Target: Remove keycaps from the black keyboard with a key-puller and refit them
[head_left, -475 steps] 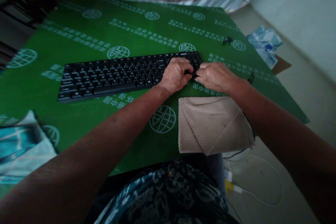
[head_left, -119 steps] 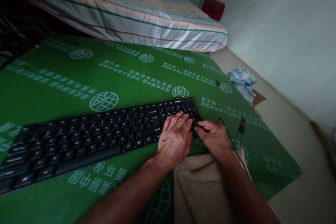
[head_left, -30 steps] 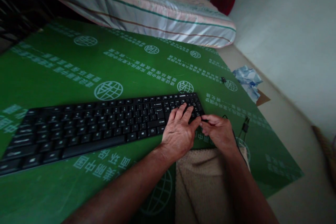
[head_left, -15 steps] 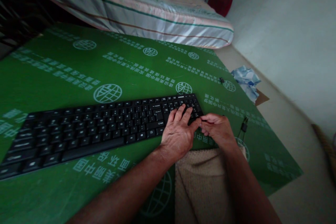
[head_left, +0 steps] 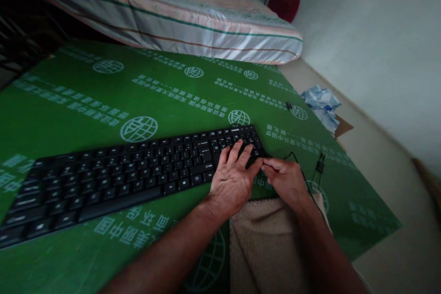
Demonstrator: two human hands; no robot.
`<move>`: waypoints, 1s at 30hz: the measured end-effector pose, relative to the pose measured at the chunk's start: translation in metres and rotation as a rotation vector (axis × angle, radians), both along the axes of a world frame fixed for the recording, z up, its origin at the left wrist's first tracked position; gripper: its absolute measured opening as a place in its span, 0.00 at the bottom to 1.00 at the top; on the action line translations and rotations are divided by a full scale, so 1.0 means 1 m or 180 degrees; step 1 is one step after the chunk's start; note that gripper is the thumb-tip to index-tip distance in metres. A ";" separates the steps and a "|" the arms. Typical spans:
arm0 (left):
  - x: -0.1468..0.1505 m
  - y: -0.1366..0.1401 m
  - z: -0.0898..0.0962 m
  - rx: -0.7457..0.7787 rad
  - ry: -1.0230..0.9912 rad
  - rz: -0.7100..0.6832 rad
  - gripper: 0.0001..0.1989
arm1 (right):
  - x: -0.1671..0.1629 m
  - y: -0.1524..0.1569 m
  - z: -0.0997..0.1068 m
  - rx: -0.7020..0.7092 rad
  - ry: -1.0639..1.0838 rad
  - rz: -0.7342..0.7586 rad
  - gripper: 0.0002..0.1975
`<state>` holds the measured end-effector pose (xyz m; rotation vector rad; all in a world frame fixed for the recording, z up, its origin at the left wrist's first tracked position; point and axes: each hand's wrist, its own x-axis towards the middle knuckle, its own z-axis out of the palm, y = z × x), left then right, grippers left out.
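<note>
Both hands meet at the keyboard's [head_left: 131,174] right edge: left hand [head_left: 232,179] flat, fingers spread on keys; right hand [head_left: 285,179] pinched closed on the cable [head_left: 296,158]. Bare green mat [head_left: 103,96] lies open beyond; a cloth [head_left: 265,243] sits near the mat's front edge.

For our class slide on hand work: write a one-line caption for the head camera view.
Left hand lies flat on the black keyboard's right end while the right hand pinches at its corner, above a beige cloth on the green mat.
</note>
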<state>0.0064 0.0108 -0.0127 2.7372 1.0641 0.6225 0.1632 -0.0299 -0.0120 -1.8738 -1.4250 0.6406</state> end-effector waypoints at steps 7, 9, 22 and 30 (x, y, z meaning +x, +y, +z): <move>0.000 0.000 0.000 0.0106 0.0049 -0.0013 0.19 | -0.003 -0.001 0.000 0.0052 -0.0159 -0.0027 0.13; 0.000 0.000 -0.001 0.0139 0.0061 -0.0050 0.19 | -0.003 -0.001 0.000 0.0075 -0.0154 0.0013 0.13; 0.001 -0.001 -0.008 0.0398 0.0066 -0.0082 0.17 | -0.004 -0.002 -0.004 0.0248 -0.0501 0.0162 0.15; 0.000 -0.001 -0.009 0.0394 0.0149 -0.0085 0.18 | -0.003 -0.001 -0.009 0.0467 -0.0791 0.0195 0.15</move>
